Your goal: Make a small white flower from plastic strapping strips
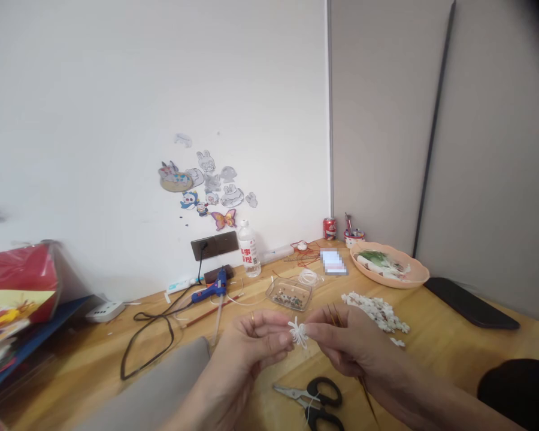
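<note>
I see a small white looped-cord flower [299, 333] just past the black-handled metal scissors [302, 395] — the left hand [259, 345] and right hand [351, 336] both clamp fingertips on it. A thin brown pointed tool [366, 396] pokes from the right hand. Farther past the scissors — a clear plastic bead tray [294, 287].

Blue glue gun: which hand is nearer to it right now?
Left. The left hand is below and right of the blue glue gun in the picture; the right hand is farther right.
</note>
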A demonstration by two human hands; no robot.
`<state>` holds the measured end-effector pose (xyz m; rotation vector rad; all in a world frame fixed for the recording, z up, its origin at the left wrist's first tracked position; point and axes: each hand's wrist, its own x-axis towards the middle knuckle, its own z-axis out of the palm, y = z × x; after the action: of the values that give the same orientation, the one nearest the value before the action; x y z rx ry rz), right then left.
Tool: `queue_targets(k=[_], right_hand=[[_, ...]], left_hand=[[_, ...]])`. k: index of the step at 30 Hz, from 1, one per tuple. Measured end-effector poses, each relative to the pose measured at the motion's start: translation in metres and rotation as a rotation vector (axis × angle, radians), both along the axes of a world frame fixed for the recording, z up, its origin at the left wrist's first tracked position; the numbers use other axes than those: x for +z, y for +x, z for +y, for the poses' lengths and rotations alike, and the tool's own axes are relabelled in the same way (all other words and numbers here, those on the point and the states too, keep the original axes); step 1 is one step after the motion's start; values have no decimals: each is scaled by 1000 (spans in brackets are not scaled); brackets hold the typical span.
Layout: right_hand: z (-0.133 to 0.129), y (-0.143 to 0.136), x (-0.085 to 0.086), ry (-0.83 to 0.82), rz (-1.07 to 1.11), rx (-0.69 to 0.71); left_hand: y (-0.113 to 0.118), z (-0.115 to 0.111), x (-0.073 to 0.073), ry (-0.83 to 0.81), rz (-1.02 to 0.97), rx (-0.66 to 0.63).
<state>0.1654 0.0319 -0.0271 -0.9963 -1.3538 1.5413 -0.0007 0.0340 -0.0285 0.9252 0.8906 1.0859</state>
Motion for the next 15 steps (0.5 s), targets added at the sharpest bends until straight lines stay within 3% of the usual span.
queue_targets(k=[7, 15], right_hand=[[-4, 3, 4, -13, -93, -31], [15, 17, 1, -99, -309, -7]], left_hand=[[-1, -3, 3, 115, 60, 16], [-6, 6, -6, 41, 225, 39]])
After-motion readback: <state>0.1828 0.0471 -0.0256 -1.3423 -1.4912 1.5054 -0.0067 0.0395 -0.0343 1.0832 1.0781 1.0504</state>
